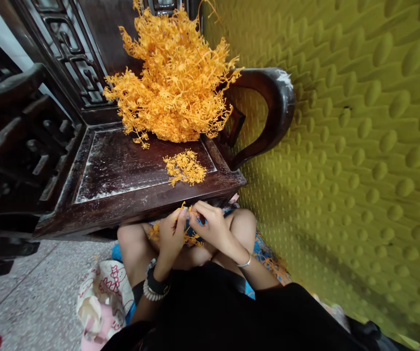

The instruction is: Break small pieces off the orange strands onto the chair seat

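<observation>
My left hand (172, 231) is closed, pinching a thin orange piece of plastic-looking strand (183, 206) whose tip sticks up above the fingers. Close beside it, my right hand (210, 223) has thumb and forefinger pressed together at the same orange material. What exactly lies between the fingertips is too small to make out. Under the hands, more orange strands (194, 240) lie on my lap. A small cluster of orange spidery, flower-like pieces (185, 167) rests on the dark wooden seat just ahead. Behind it rises a large tangled heap of the same pieces (175, 80).
The carved wooden chair (116, 163) has a curved armrest (281, 105) on the right. A yellow-green embossed wall covering (359, 146) runs along my right side. At lower left, a white bag with red drawings (112, 280) stands on the speckled floor (45, 287).
</observation>
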Demonstrator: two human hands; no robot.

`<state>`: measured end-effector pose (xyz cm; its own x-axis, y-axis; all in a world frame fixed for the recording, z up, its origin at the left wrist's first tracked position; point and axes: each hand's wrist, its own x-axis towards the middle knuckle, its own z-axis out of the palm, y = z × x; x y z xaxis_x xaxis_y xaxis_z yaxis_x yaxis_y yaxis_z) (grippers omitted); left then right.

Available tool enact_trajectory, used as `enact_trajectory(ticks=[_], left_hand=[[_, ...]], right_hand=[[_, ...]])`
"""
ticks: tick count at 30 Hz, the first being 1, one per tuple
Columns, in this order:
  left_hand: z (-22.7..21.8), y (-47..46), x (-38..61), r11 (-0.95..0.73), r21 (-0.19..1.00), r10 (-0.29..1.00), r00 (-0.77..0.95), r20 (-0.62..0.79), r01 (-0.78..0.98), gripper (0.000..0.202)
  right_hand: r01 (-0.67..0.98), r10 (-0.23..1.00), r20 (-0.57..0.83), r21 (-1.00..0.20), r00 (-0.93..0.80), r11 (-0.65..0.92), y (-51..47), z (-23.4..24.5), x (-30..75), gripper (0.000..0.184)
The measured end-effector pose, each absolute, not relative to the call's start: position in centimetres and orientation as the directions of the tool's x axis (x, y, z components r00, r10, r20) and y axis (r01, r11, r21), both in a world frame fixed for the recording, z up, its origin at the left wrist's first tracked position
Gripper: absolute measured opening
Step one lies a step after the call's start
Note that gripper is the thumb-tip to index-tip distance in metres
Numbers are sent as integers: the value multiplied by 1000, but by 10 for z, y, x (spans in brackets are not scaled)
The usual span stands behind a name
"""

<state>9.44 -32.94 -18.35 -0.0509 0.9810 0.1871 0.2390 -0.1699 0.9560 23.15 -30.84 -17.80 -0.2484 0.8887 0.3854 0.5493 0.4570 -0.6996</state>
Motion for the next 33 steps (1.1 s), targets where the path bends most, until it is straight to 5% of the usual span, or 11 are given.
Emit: enact_trajectory(ticks=[3, 6, 13, 19, 26, 33], left_hand=[[-179, -351, 89, -214, 953, 952, -173, 253, 215, 42], [-173, -365, 83, -212, 968, 940, -243, 239, 133, 46], [-174, -348, 95, -63, 947, 987, -159, 13, -314, 47], [-176, -343, 96, -57, 933, 994, -109, 19, -355, 37], [-180, -342, 94, -93, 984, 992, -101, 78, -153, 28], [-180, -337, 98, -18, 934, 997, -73, -9, -358, 27]], right_hand=[[678, 868, 497, -638, 1, 364, -298, -182, 251, 19], [653, 814, 529, -708, 240, 268, -282, -174, 275, 17], [761, 868, 494, -543, -53, 356, -229, -163, 261, 27], [873, 884, 461, -398, -76, 283, -207, -185, 249, 36], [814, 813, 580, -498, 58, 298, -221, -180, 249, 36], [640, 729, 670, -624, 142, 448, -263, -186, 252, 32]])
